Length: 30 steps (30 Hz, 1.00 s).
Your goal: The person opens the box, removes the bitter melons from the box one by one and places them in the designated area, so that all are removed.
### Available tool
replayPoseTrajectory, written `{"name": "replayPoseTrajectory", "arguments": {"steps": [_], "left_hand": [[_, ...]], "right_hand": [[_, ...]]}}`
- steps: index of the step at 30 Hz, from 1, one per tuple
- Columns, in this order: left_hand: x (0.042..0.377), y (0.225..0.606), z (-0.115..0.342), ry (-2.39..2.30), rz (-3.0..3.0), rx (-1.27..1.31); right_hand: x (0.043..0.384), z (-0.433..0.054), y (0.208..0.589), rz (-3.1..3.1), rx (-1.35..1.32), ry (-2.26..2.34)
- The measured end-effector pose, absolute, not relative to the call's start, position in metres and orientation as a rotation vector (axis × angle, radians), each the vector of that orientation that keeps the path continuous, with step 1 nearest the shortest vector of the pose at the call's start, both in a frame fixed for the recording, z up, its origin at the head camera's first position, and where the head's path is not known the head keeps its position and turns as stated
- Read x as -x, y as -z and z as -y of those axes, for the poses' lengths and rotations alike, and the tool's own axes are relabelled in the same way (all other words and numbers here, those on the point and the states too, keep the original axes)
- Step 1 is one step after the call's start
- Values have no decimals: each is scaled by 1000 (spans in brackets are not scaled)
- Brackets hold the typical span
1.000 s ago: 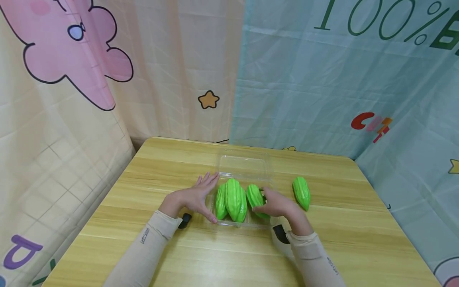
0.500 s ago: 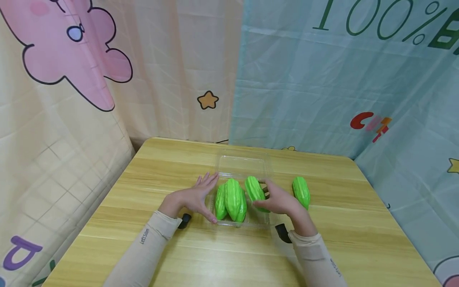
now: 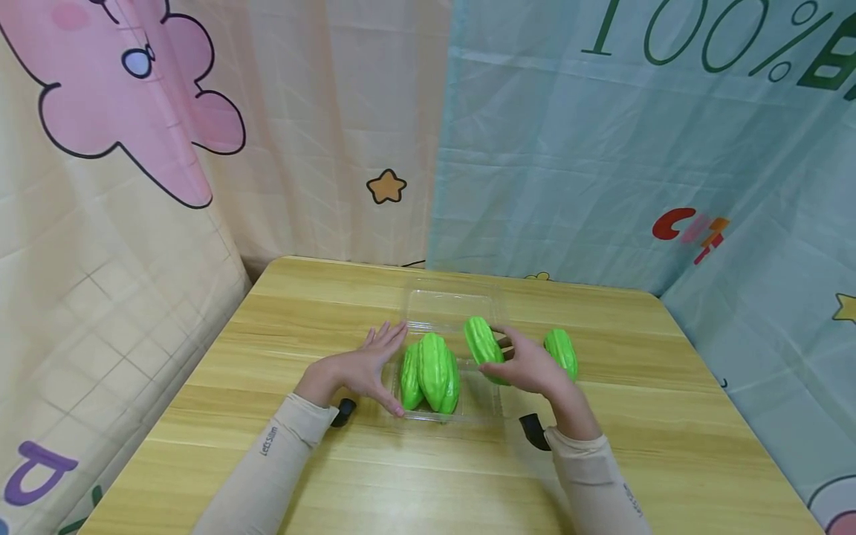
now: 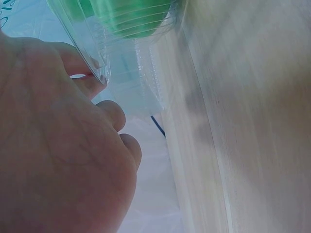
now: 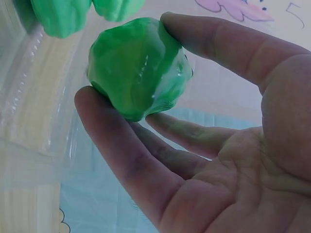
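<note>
A clear plastic clamshell box (image 3: 478,397) stands with its lid (image 3: 455,303) folded back behind it. In its left half lie green ribbed gourds (image 3: 434,371) with pointed tips, one resting over the others. Above the box's right side, my right hand (image 3: 524,364) holds another green ribbed gourd (image 5: 138,68) between thumb and fingers, tilted. My left hand (image 3: 364,371) spans the box's left side, thumb at the front corner and straight fingers at the back corner. In the left wrist view, fingertips (image 4: 95,86) touch the clear rim.
Another green gourd (image 3: 562,353) lies on the wooden table (image 3: 374,475) right of the box, partly behind the right hand. Printed curtains (image 3: 321,148) hang behind the table and at both sides.
My right hand has lifted the gourd from the right part of the box, moving it away from me and slightly right. The left hand stays at the box's left side.
</note>
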<state>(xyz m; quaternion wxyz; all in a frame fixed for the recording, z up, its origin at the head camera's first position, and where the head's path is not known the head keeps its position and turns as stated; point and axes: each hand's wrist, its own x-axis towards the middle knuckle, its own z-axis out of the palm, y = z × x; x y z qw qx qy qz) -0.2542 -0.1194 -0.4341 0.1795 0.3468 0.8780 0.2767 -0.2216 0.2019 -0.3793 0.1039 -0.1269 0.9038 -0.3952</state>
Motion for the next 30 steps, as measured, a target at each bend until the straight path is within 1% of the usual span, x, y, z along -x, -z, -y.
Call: {"name": "replayPoseTrajectory", "arguments": {"steps": [14, 21, 30], "left_hand": [[255, 435, 120, -785, -2482, -997], [255, 436, 120, -798, -2476, -1007], [256, 436, 120, -785, -2481, -993]], "right_hand": [[225, -231, 368, -2703, 266, 1294], [226, -247, 365, -2764, 244, 1274], [227, -265, 362, -2744, 99, 1277]]}}
